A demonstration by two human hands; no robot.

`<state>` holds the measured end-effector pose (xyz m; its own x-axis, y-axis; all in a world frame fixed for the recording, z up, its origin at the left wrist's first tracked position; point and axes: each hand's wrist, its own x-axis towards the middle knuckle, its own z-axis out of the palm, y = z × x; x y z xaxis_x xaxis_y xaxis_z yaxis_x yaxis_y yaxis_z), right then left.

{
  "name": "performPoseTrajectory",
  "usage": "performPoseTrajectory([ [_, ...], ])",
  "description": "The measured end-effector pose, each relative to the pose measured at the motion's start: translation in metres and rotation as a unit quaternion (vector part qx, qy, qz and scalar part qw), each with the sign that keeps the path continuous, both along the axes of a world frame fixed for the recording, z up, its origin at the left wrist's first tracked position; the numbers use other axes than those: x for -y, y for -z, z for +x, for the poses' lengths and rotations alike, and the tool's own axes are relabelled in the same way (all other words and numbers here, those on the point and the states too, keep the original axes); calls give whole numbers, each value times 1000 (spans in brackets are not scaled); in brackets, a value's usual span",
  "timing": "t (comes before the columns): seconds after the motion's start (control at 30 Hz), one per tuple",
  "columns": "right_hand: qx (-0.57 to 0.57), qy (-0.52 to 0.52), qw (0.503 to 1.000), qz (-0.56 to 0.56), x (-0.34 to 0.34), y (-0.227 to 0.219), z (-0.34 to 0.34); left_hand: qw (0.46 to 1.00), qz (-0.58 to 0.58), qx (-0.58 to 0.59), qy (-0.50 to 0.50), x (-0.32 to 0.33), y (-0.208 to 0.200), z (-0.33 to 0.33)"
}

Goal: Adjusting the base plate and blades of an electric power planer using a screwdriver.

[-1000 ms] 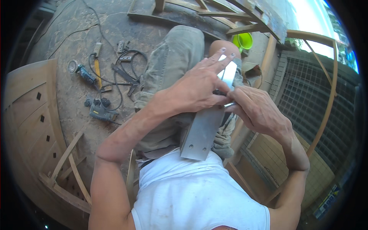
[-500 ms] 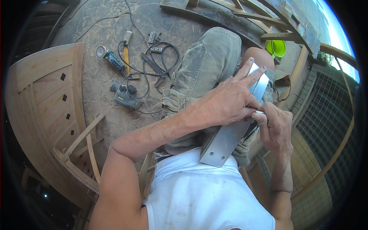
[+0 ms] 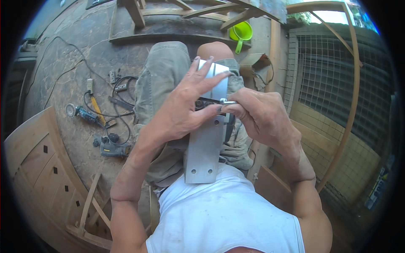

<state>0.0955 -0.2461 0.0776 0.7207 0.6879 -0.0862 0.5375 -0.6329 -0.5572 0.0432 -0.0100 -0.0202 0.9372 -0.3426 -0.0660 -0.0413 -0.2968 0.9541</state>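
An electric hand planer lies on my lap with its silver sole facing up. One end rests against the white shirt, the other points toward my knees. Across its middle runs a dark gap with the cutter drum. My left hand is spread over the planer, its fingers stretched across the grooved far sole plate and its thumb reaching beside the gap. From the right, my right hand pinches a small silver wrench, whose head is at the gap. Whether the wrench sits on a bolt is hard to see.
On the concrete floor to the left are an angle grinder, another corded power tool and tangled black cables. A wooden panel door leans nearby. Ahead stand a green dipper and wooden frames; wire mesh is on the right.
The view has swung right, and the planer now appears straighter along my lap. My left fingers have spread wider, with the thumb away from my right hand. The wrench shows more clearly.
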Motion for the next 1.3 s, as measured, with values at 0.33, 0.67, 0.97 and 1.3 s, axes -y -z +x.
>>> performPoseTrajectory([
  [0.33, -34, -132, 987, -87, 26, -4, 15, 960, -234, -132, -79, -10, 29, -12],
  [0.67, 27, -273, 956, -107, 0, -5, 27, 952, -248, -162, -72, -11, 34, -10],
  [0.97, -123, -105, 983, -87, -11, 2, 1, 997, -31, 63, 10, 0, 17, -1],
  [1.3, -3, 24, 998, -64, -18, 24, -29, 999, -32, 24, -24, 20, 26, -10],
])
